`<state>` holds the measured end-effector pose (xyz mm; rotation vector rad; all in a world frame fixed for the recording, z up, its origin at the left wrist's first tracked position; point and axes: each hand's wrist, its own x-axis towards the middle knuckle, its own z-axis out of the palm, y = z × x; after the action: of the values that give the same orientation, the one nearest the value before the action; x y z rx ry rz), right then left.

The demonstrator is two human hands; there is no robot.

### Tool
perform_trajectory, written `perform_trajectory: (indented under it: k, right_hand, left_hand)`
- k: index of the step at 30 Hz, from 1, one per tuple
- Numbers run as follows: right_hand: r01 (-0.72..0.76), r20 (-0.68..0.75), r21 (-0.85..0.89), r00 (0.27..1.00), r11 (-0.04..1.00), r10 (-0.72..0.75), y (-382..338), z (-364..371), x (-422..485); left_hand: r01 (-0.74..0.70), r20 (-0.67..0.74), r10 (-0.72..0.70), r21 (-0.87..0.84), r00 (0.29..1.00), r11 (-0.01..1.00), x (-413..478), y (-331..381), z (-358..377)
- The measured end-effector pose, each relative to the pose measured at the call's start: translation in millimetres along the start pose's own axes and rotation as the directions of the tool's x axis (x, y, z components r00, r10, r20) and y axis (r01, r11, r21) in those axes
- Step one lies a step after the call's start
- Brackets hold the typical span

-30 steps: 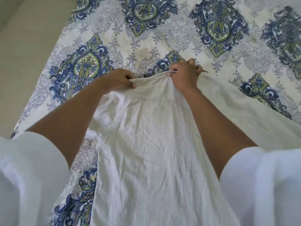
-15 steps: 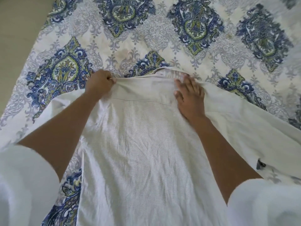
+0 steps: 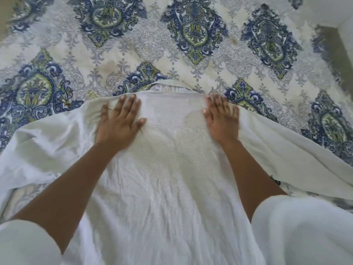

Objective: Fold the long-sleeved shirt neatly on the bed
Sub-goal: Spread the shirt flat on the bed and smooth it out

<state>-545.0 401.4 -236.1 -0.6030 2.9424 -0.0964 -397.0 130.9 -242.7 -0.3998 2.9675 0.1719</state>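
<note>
Garment: white long-sleeved shirt [image 3: 168,178] lies back-up on the bed [image 3: 191,60], collar [image 3: 168,87] at the far end, hem running toward the wearer and out of view.
Left hand: left hand [image 3: 119,121] flat, fingers spread, palm pressing the left shoulder area; grasping nothing.
Right hand: right hand [image 3: 222,117] likewise flat and released on the right shoulder, slightly blurred.
Reason for placement: palms at both shoulders appear to pin and smooth the yoke so the body lies square before folding.
Sleeves: left sleeve [image 3: 44,150] and right sleeve [image 3: 298,146] trail outward, rumpled, not yet folded in.
Surface: patterned bedspread, blue and green medallions.
Stage: judged early; spreading only.
</note>
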Motion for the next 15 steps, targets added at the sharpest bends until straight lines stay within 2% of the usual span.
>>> perform_trajectory:
  k: [2,3,4,6,7,8,9,10,13,15]
  right_hand:
    - [-0.179,0.021,0.045,0.984,0.983,0.179,1.5,-12.9,3.2]
    - [-0.212,0.012,0.072,0.977,0.975,0.211,-7.0,-18.5,-1.4]
    - [-0.169,-0.017,0.088,0.985,0.982,0.171,-23.4,-20.2,-11.9]
    - [0.091,-0.064,0.14,0.995,0.986,-0.082,-68.1,-11.3,-56.3]
    - [0.222,-0.05,0.134,0.975,0.966,-0.217,-85.6,-2.6,-84.8]
    - [0.275,-0.026,0.119,0.961,0.954,-0.274,-90.7,6.3,-108.3]
    - [0.261,0.014,0.102,0.965,0.96,-0.263,-81.9,11.1,-120.0]
    - [0.195,0.039,0.077,0.979,0.978,-0.198,-62.3,14.0,-123.2]
    - [-0.103,-0.019,-0.049,0.995,0.994,0.102,5.2,10.8,-120.8]
    - [-0.263,0.002,0.004,0.965,0.965,0.263,11.3,4.9,-118.4]
  left_hand:
    - [0.088,0.015,-0.087,-0.087,0.996,0.992,-5.1,13.6,-9.9]
    - [0.086,-0.004,-0.087,-0.13,0.996,0.988,-11.6,28.0,-15.3]
    - [0.028,-0.043,-0.036,-0.163,0.998,0.986,-21.9,46.3,-15.8]
    - [-0.147,-0.069,0.138,-0.166,0.988,0.975,-51.0,83.7,-3.6]
    - [-0.183,-0.055,0.176,-0.16,0.983,0.97,-64.6,93.5,5.9]
    - [-0.174,-0.047,0.169,-0.151,0.984,0.973,-73.9,93.6,13.7]
    - [-0.134,-0.036,0.13,-0.135,0.991,0.982,-79.8,85.0,20.4]
    - [-0.082,-0.04,0.078,-0.113,0.996,0.99,-84.3,71.6,23.7]
    - [0.12,-0.053,-0.125,-0.081,0.991,0.989,-101.3,35.9,16.8]
    - [0.246,-0.003,-0.249,-0.135,0.969,0.96,-107.5,42.3,10.3]
